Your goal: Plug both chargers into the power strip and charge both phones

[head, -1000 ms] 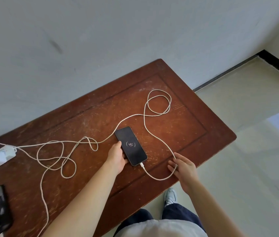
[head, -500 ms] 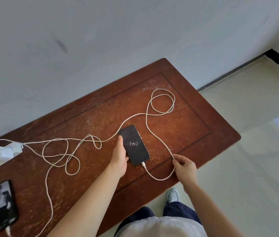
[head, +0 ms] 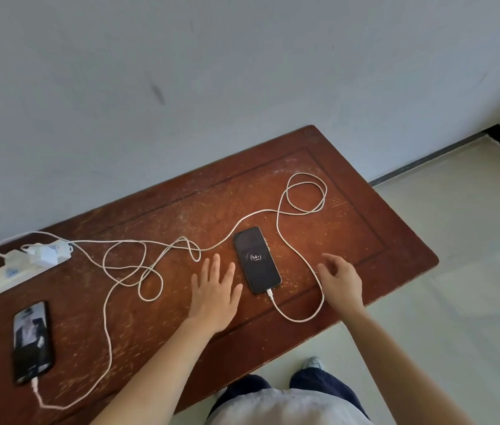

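Both hands are hovering over the brown desk (head: 349,191), empty: the left hand (head: 215,292) is spreading its grip flat just beside the dark phone (head: 257,259), and the right hand (head: 342,279), fingers apart, is sitting near the white cable (head: 300,256) plugged into it. The second phone (head: 31,342) is lying near the desk's left end, cabled too, below the white power strip (head: 25,268) holding both chargers (head: 43,251).

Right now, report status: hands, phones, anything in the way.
Left hand open, right hand open, both empty. Centre phone cabled, showing 54. Second phone cabled, screen lit. Chargers in power strip. Nothing in the way.
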Available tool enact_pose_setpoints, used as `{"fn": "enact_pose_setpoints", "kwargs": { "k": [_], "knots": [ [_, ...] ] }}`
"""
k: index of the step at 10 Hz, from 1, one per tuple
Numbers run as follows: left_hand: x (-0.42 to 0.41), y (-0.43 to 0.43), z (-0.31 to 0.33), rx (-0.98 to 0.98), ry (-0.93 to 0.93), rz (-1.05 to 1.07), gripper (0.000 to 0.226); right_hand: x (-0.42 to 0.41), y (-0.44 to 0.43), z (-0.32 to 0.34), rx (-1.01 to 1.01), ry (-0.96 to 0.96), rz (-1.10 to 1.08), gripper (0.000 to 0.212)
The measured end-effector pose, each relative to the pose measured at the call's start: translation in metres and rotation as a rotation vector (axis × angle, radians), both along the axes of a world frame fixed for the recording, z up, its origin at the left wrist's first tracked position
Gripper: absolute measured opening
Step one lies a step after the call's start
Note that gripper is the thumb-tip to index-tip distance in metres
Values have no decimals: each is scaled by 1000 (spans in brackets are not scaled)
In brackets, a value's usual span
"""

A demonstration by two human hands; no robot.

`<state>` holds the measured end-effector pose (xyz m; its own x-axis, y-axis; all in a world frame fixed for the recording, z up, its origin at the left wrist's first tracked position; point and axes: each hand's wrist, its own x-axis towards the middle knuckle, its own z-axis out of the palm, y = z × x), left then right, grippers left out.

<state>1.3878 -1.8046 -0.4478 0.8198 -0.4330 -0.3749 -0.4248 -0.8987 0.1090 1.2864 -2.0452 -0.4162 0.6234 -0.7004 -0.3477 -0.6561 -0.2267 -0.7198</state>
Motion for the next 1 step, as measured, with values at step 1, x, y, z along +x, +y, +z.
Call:
{"fn": "enact_pose_setpoints", "kwargs": {
  "k": [1],
  "knots": [
    [-12, 11, -9, 107, 110, -16, 66, 28, -2, 73, 92, -389, 16, 27]
  ]
}}
